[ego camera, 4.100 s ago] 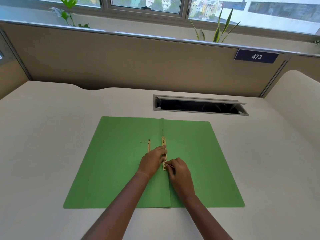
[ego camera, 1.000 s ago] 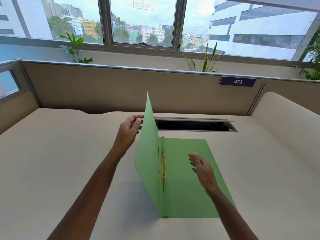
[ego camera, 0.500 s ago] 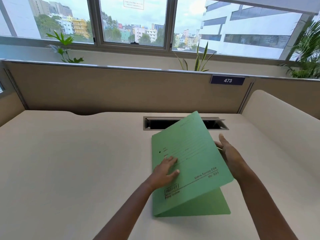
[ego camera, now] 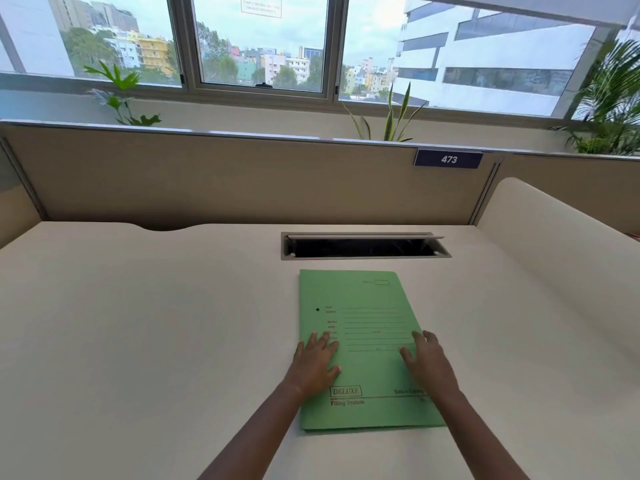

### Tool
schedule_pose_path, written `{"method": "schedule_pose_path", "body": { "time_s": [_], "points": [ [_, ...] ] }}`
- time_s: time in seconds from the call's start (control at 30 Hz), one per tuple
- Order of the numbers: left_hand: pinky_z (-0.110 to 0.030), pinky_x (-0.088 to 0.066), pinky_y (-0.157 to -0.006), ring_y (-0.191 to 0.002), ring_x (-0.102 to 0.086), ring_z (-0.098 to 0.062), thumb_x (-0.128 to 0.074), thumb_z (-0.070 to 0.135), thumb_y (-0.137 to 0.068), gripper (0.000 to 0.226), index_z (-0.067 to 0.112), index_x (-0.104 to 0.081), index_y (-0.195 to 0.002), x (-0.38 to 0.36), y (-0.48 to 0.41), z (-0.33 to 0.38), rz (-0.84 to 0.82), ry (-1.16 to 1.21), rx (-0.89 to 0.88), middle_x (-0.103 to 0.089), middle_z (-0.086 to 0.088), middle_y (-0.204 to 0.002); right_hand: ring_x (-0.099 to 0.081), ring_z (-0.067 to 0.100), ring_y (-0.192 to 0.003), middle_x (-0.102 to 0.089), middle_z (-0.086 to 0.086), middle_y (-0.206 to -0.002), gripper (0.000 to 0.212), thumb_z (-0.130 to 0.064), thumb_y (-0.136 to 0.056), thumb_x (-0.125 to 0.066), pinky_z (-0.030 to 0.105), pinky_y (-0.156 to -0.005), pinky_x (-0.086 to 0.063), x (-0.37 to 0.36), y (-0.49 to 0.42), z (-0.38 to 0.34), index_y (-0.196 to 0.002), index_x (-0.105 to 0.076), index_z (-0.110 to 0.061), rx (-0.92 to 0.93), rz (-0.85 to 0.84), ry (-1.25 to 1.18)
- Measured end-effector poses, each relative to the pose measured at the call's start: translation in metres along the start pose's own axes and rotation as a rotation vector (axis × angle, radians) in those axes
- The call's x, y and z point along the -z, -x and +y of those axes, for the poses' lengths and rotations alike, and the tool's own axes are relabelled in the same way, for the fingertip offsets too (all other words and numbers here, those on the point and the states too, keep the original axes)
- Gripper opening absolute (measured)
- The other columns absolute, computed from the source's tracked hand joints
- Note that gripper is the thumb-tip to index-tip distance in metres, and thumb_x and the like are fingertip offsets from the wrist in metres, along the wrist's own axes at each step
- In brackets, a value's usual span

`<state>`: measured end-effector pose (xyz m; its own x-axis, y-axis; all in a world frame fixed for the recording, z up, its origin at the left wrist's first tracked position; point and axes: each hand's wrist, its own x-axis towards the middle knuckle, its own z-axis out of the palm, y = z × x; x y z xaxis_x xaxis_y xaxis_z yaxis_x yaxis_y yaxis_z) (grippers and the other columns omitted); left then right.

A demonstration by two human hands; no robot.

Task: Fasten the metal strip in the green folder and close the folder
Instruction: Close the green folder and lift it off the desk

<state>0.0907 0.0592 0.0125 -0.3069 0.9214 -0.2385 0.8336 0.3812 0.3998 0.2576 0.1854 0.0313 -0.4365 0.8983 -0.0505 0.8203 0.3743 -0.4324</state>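
Green folder (ego camera: 367,327): closed, lying flat on the white desk (ego camera: 156,323), front cover up, spine along its left edge; printed form lines and the words "DELUXE Filing System" visible on the cover; the metal strip is hidden inside and cannot be seen. Left hand (ego camera: 316,363): palm down on the cover near the spine edge, fingers extended and slightly spread, gripping nothing. Right hand (ego camera: 429,363): palm down near the folder's right edge, fingers extended and a little apart, likewise holding nothing. Cable slot (ego camera: 363,247): open rectangular recess in the desk, just beyond the folder's far edge. Beige partition (ego camera: 207,178): runs along the back of the desk, bearing a dark plate marked 473 (ego camera: 449,159). Potted plants (ego camera: 388,116) and windows stand behind it.
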Motion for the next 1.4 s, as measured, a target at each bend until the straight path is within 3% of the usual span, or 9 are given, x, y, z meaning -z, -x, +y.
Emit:
{"method": "schedule_pose_path", "body": {
  "time_s": [0.2,0.4,0.6,0.73,0.77,0.9,1.07,1.23,1.4],
  "points": [
    [-0.040,-0.021,-0.119,-0.146,-0.013,-0.025,-0.040,0.024,-0.095,0.050,0.013,-0.029,-0.142,-0.001,0.006,0.000,0.180,0.089,0.156,-0.012,-0.013,-0.158,-0.005,0.025,-0.146,-0.010,0.012,-0.157,0.056,-0.039,-0.098,-0.030,0.043,-0.119,-0.014,-0.039,0.008,-0.002,-0.145,-0.017,-0.012,0.119,-0.046,0.190],
    [-0.039,-0.044,-0.103,-0.127,-0.043,-0.029,-0.041,0.017,-0.094,0.043,0.011,-0.038,-0.136,0.004,0.008,0.002,0.268,0.238,0.255,-0.040,-0.016,-0.139,-0.004,0.023,-0.146,-0.005,0.010,-0.158,0.056,-0.039,-0.099,-0.023,0.043,-0.120,-0.007,-0.053,0.012,0.003,-0.147,-0.006,-0.014,0.132,-0.043,0.224],
    [-0.041,-0.049,-0.098,-0.115,-0.056,-0.034,-0.050,0.006,-0.088,0.049,0.003,-0.037,-0.135,0.027,0.001,0.001,0.349,0.872,0.485,-0.053,-0.020,-0.131,-0.005,0.022,-0.146,-0.006,0.009,-0.158,0.056,-0.039,-0.099,-0.023,0.042,-0.120,-0.006,-0.054,0.013,0.005,-0.147,-0.006,-0.016,0.129,-0.010,0.206],
    [-0.034,-0.044,-0.079,-0.092,-0.060,-0.029,-0.052,0.002,-0.080,0.009,0.003,-0.059,-0.085,0.037,0.001,0.001,0.312,1.135,0.459,-0.061,-0.019,-0.097,-0.005,0.021,-0.146,-0.007,0.008,-0.158,0.055,-0.038,-0.099,-0.024,0.042,-0.120,-0.005,-0.053,0.013,0.007,-0.147,-0.007,-0.018,0.133,-0.008,0.156],
    [-0.034,-0.045,-0.078,-0.090,-0.061,-0.029,-0.050,-0.001,-0.082,0.014,0.004,-0.062,-0.078,0.038,0.001,0.002,0.317,1.143,0.454,-0.064,-0.019,-0.094,-0.005,0.021,-0.146,-0.007,0.008,-0.158,0.054,-0.038,-0.099,-0.024,0.042,-0.120,-0.005,-0.052,0.013,0.007,-0.146,-0.007,-0.018,0.134,-0.009,0.146],
    [-0.040,-0.053,-0.086,-0.097,-0.065,-0.033,-0.044,-0.008,-0.086,0.025,-0.004,-0.064,-0.100,0.041,0.002,0.009,0.307,1.190,0.446,-0.067,-0.022,-0.111,-0.008,0.020,-0.146,-0.010,0.007,-0.158,0.054,-0.036,-0.099,-0.027,0.042,-0.120,-0.007,-0.048,0.013,0.007,-0.146,-0.009,-0.017,0.137,-0.017,0.069],
    [-0.021,-0.053,-0.047,-0.067,-0.062,-0.022,-0.036,-0.011,-0.088,0.030,-0.002,-0.060,-0.103,0.051,0.005,0.014,0.321,1.296,0.404,-0.065,-0.019,-0.100,-0.020,0.026,-0.143,-0.022,0.015,-0.154,0.052,-0.026,-0.098,-0.038,0.044,-0.119,-0.016,-0.032,0.010,0.006,-0.144,-0.021,-0.007,0.088,0.047,-0.185],
    [-0.034,-0.053,-0.065,-0.077,-0.062,-0.032,-0.037,-0.011,-0.088,0.032,-0.006,-0.057,-0.114,0.070,0.010,0.005,0.456,1.341,0.397,-0.065,-0.025,-0.106,-0.044,0.034,-0.126,-0.045,0.022,-0.140,0.045,-0.015,-0.095,-0.047,0.044,-0.106,-0.035,-0.014,0.002,0.010,-0.136,-0.037,0.001,-0.114,0.143,-0.448],
    [-0.036,-0.053,-0.069,-0.075,-0.061,-0.031,-0.038,-0.008,-0.091,0.031,-0.006,-0.054,-0.118,0.087,0.013,-0.009,0.582,1.357,0.371,-0.064,-0.026,-0.108,-0.066,0.029,-0.070,-0.071,0.014,-0.084,0.020,-0.011,-0.091,-0.053,0.036,-0.064,-0.057,0.001,-0.006,0.007,-0.101,-0.066,0.001,-0.213,-0.113,-0.955]
  ]
}}
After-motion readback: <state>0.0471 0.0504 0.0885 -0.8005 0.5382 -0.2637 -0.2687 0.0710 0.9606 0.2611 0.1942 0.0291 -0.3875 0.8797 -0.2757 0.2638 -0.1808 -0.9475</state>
